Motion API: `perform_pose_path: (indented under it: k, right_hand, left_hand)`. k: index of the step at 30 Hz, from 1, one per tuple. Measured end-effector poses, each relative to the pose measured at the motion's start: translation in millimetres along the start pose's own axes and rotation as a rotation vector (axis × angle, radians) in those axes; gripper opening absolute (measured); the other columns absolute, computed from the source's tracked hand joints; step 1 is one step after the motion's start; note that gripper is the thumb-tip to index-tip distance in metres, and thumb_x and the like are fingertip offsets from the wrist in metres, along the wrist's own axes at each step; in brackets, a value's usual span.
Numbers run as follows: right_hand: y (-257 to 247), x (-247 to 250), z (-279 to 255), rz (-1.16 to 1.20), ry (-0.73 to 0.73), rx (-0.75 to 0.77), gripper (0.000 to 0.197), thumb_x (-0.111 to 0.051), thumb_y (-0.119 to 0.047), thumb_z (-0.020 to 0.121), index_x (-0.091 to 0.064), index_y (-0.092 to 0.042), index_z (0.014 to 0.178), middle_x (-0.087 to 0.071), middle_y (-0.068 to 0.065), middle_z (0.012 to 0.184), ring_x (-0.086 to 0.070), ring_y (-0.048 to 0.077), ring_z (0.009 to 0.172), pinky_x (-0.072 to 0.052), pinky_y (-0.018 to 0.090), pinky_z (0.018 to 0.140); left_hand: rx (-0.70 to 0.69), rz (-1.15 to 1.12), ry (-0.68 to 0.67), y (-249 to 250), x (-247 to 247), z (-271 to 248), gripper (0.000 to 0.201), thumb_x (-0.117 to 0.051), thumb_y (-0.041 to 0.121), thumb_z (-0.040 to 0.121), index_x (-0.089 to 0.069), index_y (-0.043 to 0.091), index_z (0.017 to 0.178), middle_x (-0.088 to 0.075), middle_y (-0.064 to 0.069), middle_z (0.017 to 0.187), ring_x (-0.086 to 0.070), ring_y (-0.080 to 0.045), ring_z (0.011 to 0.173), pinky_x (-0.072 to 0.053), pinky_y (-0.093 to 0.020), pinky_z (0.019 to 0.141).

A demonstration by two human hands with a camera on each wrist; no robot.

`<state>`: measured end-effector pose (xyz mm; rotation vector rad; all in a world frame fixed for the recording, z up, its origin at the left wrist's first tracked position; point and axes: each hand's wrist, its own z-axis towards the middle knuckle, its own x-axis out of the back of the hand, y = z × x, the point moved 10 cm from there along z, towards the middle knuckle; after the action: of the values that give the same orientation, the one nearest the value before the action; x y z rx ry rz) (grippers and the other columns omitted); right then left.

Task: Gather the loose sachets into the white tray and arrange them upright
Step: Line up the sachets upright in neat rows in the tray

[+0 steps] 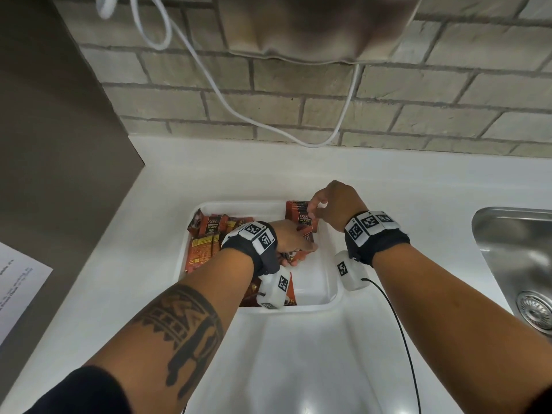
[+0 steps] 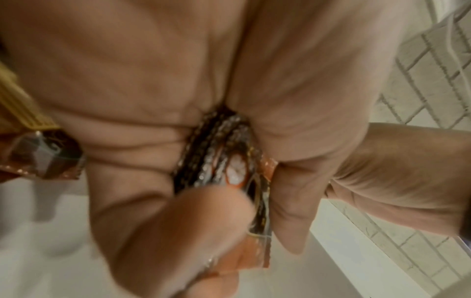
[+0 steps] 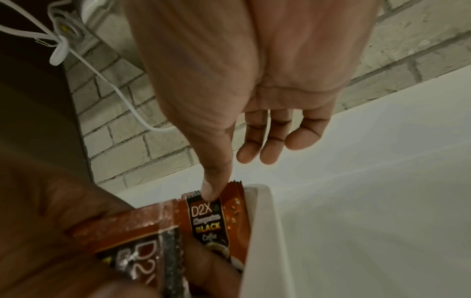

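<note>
A white tray (image 1: 310, 307) stands on the white counter. Several red-brown coffee sachets (image 1: 209, 234) lie loose and flat in its left half. My left hand (image 1: 298, 255) is over the tray's middle and grips a small bundle of sachets (image 1: 306, 234); in the left wrist view their crimped edges (image 2: 229, 161) show between its curled fingers and thumb (image 2: 237, 217). A stack of sachets (image 1: 297, 212) stands upright in the far right corner against the tray wall (image 3: 260, 242). My right hand (image 1: 315, 209) pinches the top of that stack (image 3: 206, 219), thumb on the front packet, and its other fingers (image 3: 254, 153) hang loose.
A steel sink (image 1: 513, 252) lies to the right. A white cable (image 1: 227, 106) hangs down the brick wall behind. A grey panel (image 1: 59, 115) and a paper sheet (image 1: 15, 282) border the left. A black wire (image 1: 400, 339) trails from my right wrist.
</note>
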<state>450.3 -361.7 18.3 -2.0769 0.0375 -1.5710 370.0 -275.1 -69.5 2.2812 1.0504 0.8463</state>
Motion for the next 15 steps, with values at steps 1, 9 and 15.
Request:
perform_pose_path:
  k: [1,9,15]
  right_hand:
    - [0.3,0.9,-0.2,0.014,0.006,-0.002,0.007,-0.072,-0.023,0.085,-0.076,-0.027,0.082,-0.058,-0.005,0.094,-0.06,0.016,0.092,-0.043,0.025,0.075]
    - [3.7,-1.2,-1.6,0.09,0.012,0.006,0.009,-0.077,-0.021,0.083,-0.077,-0.023,0.092,-0.053,-0.009,0.09,-0.054,0.011,0.089,-0.037,0.019,0.068]
    - [3.3,12.5,-9.5,0.129,0.081,0.038,0.012,-0.077,-0.022,0.084,-0.076,-0.024,0.095,-0.056,-0.005,0.098,-0.053,0.008,0.088,-0.032,0.009,0.064]
  left_hand:
    - [0.003,-0.01,-0.002,-0.4,-0.5,0.5,0.037,-0.068,0.033,0.094,-0.064,0.003,0.115,-0.068,-0.007,0.088,-0.062,-0.018,0.064,-0.048,-0.021,0.046]
    - [0.009,-0.082,-0.02,-3.9,-2.0,-2.5,0.027,-0.07,0.032,0.093,-0.065,0.008,0.103,-0.069,-0.007,0.085,-0.062,-0.017,0.06,-0.048,-0.022,0.045]
    - [0.011,-0.209,-0.023,-4.7,-3.3,-16.4,0.027,-0.066,0.019,0.095,-0.062,0.002,0.116,-0.067,-0.012,0.094,-0.065,-0.02,0.073,-0.059,-0.028,0.059]
